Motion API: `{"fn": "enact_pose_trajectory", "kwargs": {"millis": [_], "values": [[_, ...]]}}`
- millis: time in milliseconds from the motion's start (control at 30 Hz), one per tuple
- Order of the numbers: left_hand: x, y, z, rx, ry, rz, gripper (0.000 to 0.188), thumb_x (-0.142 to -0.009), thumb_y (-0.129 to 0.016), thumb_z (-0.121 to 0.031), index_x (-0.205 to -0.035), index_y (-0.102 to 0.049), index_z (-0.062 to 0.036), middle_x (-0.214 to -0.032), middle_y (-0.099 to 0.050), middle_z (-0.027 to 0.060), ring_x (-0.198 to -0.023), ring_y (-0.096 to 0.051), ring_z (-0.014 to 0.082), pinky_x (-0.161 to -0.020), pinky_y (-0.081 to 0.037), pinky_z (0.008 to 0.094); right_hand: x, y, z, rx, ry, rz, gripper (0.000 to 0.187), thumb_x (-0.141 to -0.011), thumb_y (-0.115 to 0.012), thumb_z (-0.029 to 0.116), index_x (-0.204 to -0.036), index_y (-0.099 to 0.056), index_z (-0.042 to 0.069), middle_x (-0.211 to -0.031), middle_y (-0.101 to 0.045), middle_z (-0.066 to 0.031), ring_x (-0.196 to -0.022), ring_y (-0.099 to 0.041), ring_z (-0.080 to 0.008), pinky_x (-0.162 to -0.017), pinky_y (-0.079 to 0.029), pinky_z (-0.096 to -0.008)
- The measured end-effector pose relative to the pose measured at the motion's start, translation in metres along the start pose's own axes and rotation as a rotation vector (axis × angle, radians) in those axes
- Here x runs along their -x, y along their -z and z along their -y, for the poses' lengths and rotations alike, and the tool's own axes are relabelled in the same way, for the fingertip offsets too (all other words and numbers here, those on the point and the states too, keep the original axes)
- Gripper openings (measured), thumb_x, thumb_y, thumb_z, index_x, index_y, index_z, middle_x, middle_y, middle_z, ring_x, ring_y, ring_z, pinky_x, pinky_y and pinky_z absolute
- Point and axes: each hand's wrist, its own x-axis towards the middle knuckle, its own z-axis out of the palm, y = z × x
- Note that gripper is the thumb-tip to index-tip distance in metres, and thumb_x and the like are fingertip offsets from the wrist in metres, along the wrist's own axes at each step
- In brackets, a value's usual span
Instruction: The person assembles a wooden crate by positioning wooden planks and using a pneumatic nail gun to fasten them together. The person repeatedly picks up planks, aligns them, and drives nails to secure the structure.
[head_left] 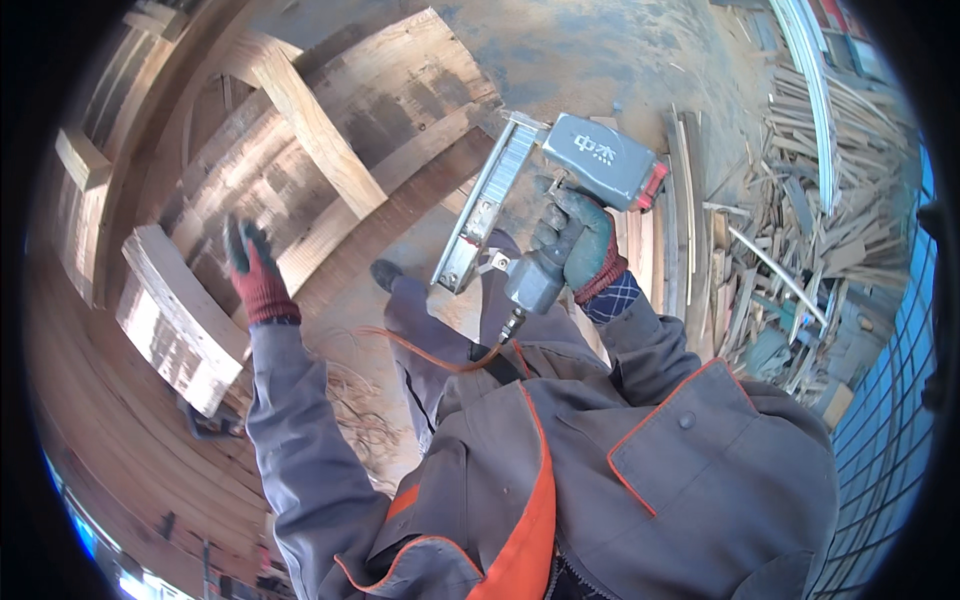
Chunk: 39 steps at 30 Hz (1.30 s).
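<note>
A grey pneumatic nail gun (600, 165) with a red end cap and a long metal magazine is held up in front of my body. My right hand (592, 240), in a green and dark red glove, is wrapped round its handle. An orange air hose (440, 364) runs from the fitting at the handle's end. My left hand (255, 265), gloved too, reaches out to the left with its fingers stretched, holding nothing I can see. It is nearest to a wooden panel (275, 165) with a pale cross batten (320, 135) and a short thick board (175, 310); contact cannot be told.
A big heap of scrap wood strips (800, 240) covers the floor at the right, beside a blue wire mesh (885, 420). Long boards (685, 200) lie just right of the nail gun. Wood shavings (355, 410) litter the floor near my left forearm.
</note>
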Motion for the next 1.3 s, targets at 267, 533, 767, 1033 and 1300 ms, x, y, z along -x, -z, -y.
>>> {"fn": "enact_pose_trajectory", "kwargs": {"millis": [267,533,767,1033,1300], "values": [[0.008,-0.099,0.001,-0.236,0.343,0.09,0.085,-0.095,-0.068,-0.052,-0.159,-0.033,-0.0094,-0.142,-0.06,0.0049,-0.114,-0.063,0.0197,-0.097,-0.048,0.0363,-0.064,0.049,0.058,0.133,-0.113,0.138,0.02,-0.091,-0.067,0.017,-0.105,-0.063,0.004,-0.074,-0.052,-0.0012,-0.064,-0.053,-0.0175,-0.06,-0.048,-0.0346],[-0.072,-0.064,0.098,-0.193,0.27,0.121,0.064,-0.102,-0.065,-0.034,-0.152,-0.044,-0.0001,-0.148,-0.055,0.006,-0.137,-0.051,0.02,-0.116,-0.037,0.0303,-0.074,0.077,0.086,0.156,-0.148,0.109,0.032,-0.092,-0.064,0.019,-0.116,-0.062,-0.002,-0.072,-0.05,-0.0012,-0.063,-0.051,-0.0178,-0.063,-0.047,-0.0341],[-0.062,-0.089,0.075,0.046,0.319,0.215,0.062,-0.104,-0.058,-0.043,-0.153,-0.046,-0.0061,-0.153,-0.051,0.0031,-0.139,-0.048,0.0156,-0.116,-0.036,0.0306,-0.059,0.114,0.083,0.137,-0.08,0.056,0.036,-0.093,-0.062,0.02,-0.12,-0.061,-0.003,-0.07,-0.049,0.0016,-0.062,-0.049,-0.0153,-0.063,-0.046,-0.0315],[-0.078,-0.1,0.065,-0.417,0.238,0.3,0.067,-0.105,-0.053,-0.048,-0.154,-0.044,-0.004,-0.152,-0.051,0.0041,-0.14,-0.047,0.0163,-0.118,-0.033,0.0318,-0.022,0.149,0.054,0.192,-0.037,0.004,0.037,-0.094,-0.06,0.023,-0.121,-0.061,-0.003,-0.07,-0.05,0.0021,-0.064,-0.054,-0.0166,-0.067,-0.051,-0.0356],[-0.134,-0.103,0.093,-0.438,0.226,0.38,0.069,-0.105,-0.049,-0.051,-0.153,-0.044,-0.0017,-0.151,-0.053,0.0083,-0.14,-0.046,0.0178,-0.119,-0.03,0.0329,0.001,0.16,0.03,0.139,-0.032,-0.066,0.041,-0.093,-0.061,0.024,-0.124,-0.058,-0.004,-0.069,-0.048,0.0018,-0.064,-0.052,-0.0171,-0.069,-0.05,-0.037]]}}
